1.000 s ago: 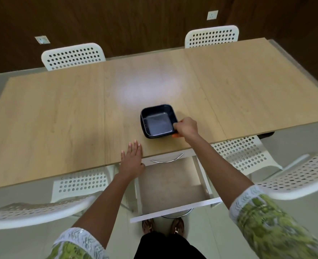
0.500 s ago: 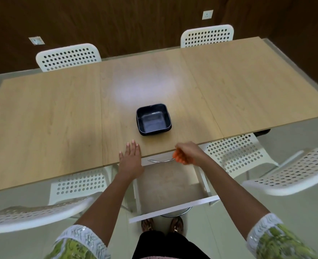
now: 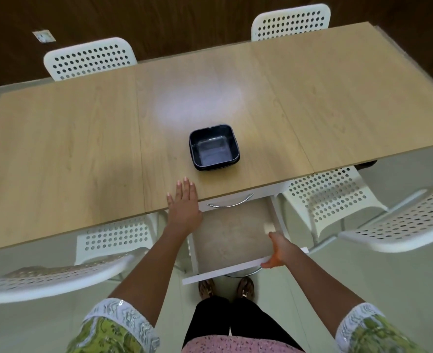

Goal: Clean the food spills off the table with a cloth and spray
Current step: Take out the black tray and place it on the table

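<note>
The light wooden table (image 3: 57, 149) carries a dark blue square dish (image 3: 214, 149), which is empty. No spill, cloth or spray bottle is plainly visible on the tabletop. My left hand (image 3: 185, 202) lies flat and open on the table's near edge, left of the dish. Below the tabletop a white drawer (image 3: 230, 238) is pulled out and its inside looks empty. My right hand (image 3: 277, 252) grips the right end of the drawer's front panel (image 3: 223, 272). There is a trace of orange at its fingers.
A curved metal handle (image 3: 229, 203) sits on the panel under the table edge. White perforated chairs stand at the far side (image 3: 90, 58), tucked in at right (image 3: 330, 200), and close by at left (image 3: 52, 276) and right (image 3: 408, 222). My feet (image 3: 225, 289) are below the drawer.
My right hand left the dish with a small orange thing, came back over the table edge and went down to the open drawer's front panel. My left hand stayed on the table edge.
</note>
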